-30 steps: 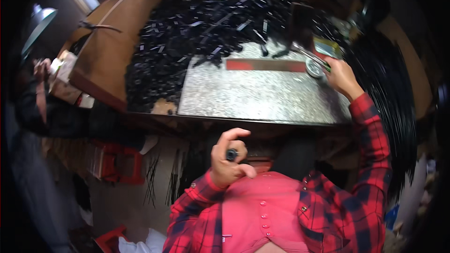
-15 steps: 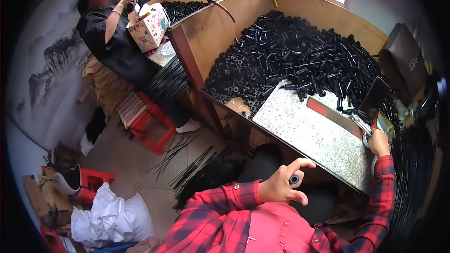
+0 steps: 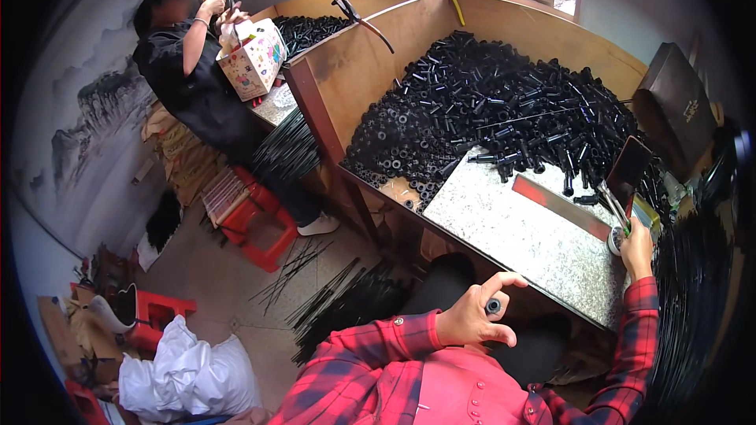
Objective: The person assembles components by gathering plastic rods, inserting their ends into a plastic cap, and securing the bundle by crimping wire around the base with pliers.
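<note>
My left hand [image 3: 471,316] is held over my lap, thumb and forefinger spread apart. Its other fingers curl around a small black cylindrical part [image 3: 494,305], whose round end faces up. At the right end of the worktop [image 3: 504,224], my right hand [image 3: 638,250] is closed around a silver pliers-like tool [image 3: 613,203]; its exact kind is unclear. Beside that hand sits a small round white container [image 3: 615,241]. A flat metal bar with a red end [image 3: 561,208] lies on the speckled top, left of the tool.
Black cylindrical parts [image 3: 520,94] and rings [image 3: 394,138] heap up behind the worktop. A dark case [image 3: 679,110] and a phone-like slab [image 3: 628,169] stand at right, above long black rods [image 3: 693,291]. A co-worker [image 3: 185,79] stands at far left beside a patterned box [image 3: 253,63].
My right hand has shifted slightly, and the tool in it now points more upward. My left hand stays nearly still with the black part. The co-worker's hands have moved lower and closer together.
</note>
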`<state>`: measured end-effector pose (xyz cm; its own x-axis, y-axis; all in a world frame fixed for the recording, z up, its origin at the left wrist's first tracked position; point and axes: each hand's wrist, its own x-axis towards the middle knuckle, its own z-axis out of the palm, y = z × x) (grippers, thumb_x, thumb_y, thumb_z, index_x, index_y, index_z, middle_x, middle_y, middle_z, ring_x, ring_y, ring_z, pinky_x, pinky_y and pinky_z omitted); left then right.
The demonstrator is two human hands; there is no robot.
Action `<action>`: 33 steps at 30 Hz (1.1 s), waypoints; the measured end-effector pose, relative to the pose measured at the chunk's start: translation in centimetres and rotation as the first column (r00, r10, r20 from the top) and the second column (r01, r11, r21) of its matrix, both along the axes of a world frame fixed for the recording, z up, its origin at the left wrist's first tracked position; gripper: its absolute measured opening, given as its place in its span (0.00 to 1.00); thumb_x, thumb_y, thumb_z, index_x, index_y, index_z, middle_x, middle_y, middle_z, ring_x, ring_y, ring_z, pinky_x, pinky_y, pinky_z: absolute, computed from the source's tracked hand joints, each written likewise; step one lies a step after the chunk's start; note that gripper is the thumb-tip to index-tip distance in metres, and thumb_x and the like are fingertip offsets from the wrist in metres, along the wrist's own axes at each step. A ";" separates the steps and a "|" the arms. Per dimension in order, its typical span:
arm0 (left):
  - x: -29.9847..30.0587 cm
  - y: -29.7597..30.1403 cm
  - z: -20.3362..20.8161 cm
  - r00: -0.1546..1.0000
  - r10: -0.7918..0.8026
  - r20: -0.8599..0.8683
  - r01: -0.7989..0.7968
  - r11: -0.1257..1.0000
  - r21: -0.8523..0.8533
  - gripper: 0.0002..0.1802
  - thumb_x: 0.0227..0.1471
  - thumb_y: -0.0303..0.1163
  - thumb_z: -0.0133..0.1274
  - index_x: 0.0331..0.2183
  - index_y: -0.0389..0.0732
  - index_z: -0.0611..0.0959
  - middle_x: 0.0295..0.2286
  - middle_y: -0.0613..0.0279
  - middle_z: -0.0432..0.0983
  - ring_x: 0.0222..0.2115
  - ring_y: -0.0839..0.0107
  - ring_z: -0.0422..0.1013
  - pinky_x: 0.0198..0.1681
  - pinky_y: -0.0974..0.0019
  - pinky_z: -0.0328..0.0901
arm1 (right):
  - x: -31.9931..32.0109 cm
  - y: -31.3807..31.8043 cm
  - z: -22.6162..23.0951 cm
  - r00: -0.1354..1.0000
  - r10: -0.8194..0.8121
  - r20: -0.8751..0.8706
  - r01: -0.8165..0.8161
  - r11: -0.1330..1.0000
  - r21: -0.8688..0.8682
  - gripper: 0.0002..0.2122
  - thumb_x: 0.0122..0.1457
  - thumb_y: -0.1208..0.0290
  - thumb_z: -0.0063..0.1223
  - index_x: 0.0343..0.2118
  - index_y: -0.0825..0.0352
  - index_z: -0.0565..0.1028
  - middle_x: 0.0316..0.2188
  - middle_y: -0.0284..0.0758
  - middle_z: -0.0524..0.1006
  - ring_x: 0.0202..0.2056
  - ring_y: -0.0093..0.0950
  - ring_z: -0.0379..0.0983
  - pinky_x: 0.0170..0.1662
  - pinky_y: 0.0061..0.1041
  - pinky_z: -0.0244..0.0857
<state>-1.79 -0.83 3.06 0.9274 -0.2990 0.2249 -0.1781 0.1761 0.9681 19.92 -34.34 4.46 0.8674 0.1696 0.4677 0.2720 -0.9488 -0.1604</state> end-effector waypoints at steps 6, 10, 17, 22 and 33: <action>1.2 -0.4 -0.6 0.991 0.104 0.083 -0.107 0.994 0.035 0.48 0.34 0.41 0.73 0.53 0.38 0.66 0.13 0.77 0.52 0.16 0.87 0.48 0.20 0.77 0.45 | -7.8 9.1 1.2 0.930 0.366 -0.035 -0.250 0.700 0.669 0.01 0.56 0.78 0.49 0.29 0.69 0.71 0.22 0.37 0.69 0.23 0.33 0.67 0.29 0.29 0.62; 1.5 -0.3 -0.5 0.993 0.091 0.074 -0.102 0.983 0.153 0.53 0.31 0.45 0.74 0.54 0.37 0.63 0.15 0.75 0.60 0.18 0.87 0.55 0.22 0.79 0.52 | -15.6 14.7 0.9 0.792 0.609 -0.045 -0.352 0.515 0.782 0.03 0.54 0.78 0.53 0.30 0.69 0.72 0.26 0.38 0.73 0.26 0.33 0.71 0.31 0.28 0.64; 1.2 -0.2 -0.9 0.995 0.089 0.050 -0.090 0.996 0.024 0.41 0.40 0.27 0.68 0.54 0.36 0.64 0.28 0.68 0.76 0.31 0.86 0.68 0.38 0.77 0.65 | -17.7 17.6 0.7 0.657 0.734 0.174 -0.624 0.399 0.672 0.14 0.39 0.83 0.63 0.32 0.67 0.73 0.28 0.39 0.74 0.28 0.34 0.73 0.30 0.26 0.66; 1.4 -0.1 -1.1 0.993 0.086 0.083 -0.086 0.996 -0.006 0.43 0.41 0.30 0.68 0.55 0.36 0.62 0.28 0.67 0.76 0.31 0.86 0.68 0.37 0.78 0.65 | -17.7 17.9 0.4 0.639 0.744 0.193 -0.635 0.369 0.679 0.14 0.40 0.83 0.63 0.33 0.66 0.73 0.28 0.39 0.73 0.27 0.33 0.72 0.29 0.26 0.66; 1.2 0.2 -1.2 0.997 0.070 0.024 -0.069 0.996 -0.065 0.55 0.30 0.48 0.73 0.55 0.36 0.61 0.29 0.66 0.77 0.33 0.83 0.70 0.37 0.76 0.65 | -17.8 18.7 0.1 0.658 0.716 0.232 -0.640 0.369 0.674 0.09 0.48 0.82 0.60 0.32 0.65 0.73 0.27 0.37 0.72 0.26 0.29 0.70 0.27 0.25 0.65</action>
<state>-0.56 -0.66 1.91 0.9391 -0.2182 0.2655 -0.2167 0.2235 0.9503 2.15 -15.65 4.51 0.6483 0.4066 0.6437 0.7221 -0.0604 -0.6892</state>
